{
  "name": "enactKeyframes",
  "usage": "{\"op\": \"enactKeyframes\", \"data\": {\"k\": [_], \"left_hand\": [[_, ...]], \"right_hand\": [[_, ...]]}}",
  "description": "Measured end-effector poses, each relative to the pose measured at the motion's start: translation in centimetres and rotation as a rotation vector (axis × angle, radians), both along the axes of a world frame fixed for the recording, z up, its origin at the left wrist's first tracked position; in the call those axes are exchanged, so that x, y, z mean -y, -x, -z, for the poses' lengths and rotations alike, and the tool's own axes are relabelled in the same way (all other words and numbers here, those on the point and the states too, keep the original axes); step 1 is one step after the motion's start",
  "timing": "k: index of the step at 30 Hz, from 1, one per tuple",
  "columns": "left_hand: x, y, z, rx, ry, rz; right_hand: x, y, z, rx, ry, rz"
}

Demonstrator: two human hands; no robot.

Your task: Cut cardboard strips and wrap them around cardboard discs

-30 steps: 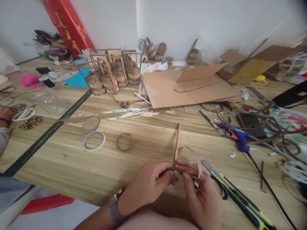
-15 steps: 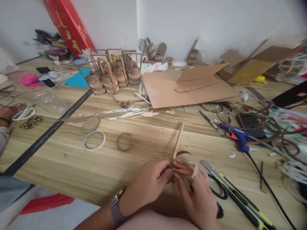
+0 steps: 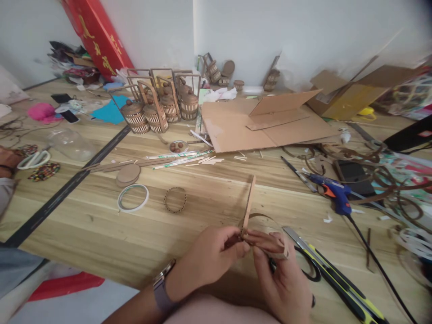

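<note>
My left hand (image 3: 216, 252), with a watch on its wrist, pinches the lower end of a narrow cardboard strip (image 3: 249, 204) that points away from me. Close against it on the right, my right hand (image 3: 283, 270) has its fingers closed on the same strip near that end. A thin curled band (image 3: 265, 216) loops from the fingertips around my right fingers. Black-handled scissors (image 3: 313, 270) lie partly hidden under my right hand. Left of the hands, a small dotted ring (image 3: 175, 200) and a white tape roll (image 3: 132, 198) rest on the table.
A yellow-black cutter (image 3: 337, 279) and a blue glue gun (image 3: 334, 193) with its cable lie at the right. Small lidded baskets (image 3: 162, 108) and a cardboard sheet (image 3: 236, 128) are at the back. Another person's hand (image 3: 10, 158) is at the far left.
My right hand has shifted slightly right and down, its fingers lying flatter. The strip has tilted more upright and its far end sits a little lower and to the left.
</note>
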State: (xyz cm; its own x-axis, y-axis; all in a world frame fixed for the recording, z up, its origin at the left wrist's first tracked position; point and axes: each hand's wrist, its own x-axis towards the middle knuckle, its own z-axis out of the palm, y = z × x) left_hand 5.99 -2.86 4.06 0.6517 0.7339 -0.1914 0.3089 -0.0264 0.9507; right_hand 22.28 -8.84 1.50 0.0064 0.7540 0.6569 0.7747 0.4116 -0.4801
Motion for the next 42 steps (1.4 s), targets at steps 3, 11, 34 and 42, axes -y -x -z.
{"op": "enactKeyframes", "data": {"k": [3, 11, 34, 42], "left_hand": [[0.11, -0.06, 0.25, -0.009, -0.011, -0.012], [0.29, -0.02, 0.28, -0.012, -0.098, -0.008], [0.39, -0.11, 0.23, -0.068, -0.083, -0.023], [0.71, -0.08, 0.42, 0.011, -0.097, -0.031]], "right_hand": [[-0.17, 0.05, -0.03, 0.036, -0.018, -0.006], [0.11, -0.27, 0.38, 0.114, -0.026, 0.063], [-0.05, 0.03, 0.31, 0.125, -0.046, 0.005], [0.05, -0.09, 0.05, 0.099, -0.025, 0.023]]}}
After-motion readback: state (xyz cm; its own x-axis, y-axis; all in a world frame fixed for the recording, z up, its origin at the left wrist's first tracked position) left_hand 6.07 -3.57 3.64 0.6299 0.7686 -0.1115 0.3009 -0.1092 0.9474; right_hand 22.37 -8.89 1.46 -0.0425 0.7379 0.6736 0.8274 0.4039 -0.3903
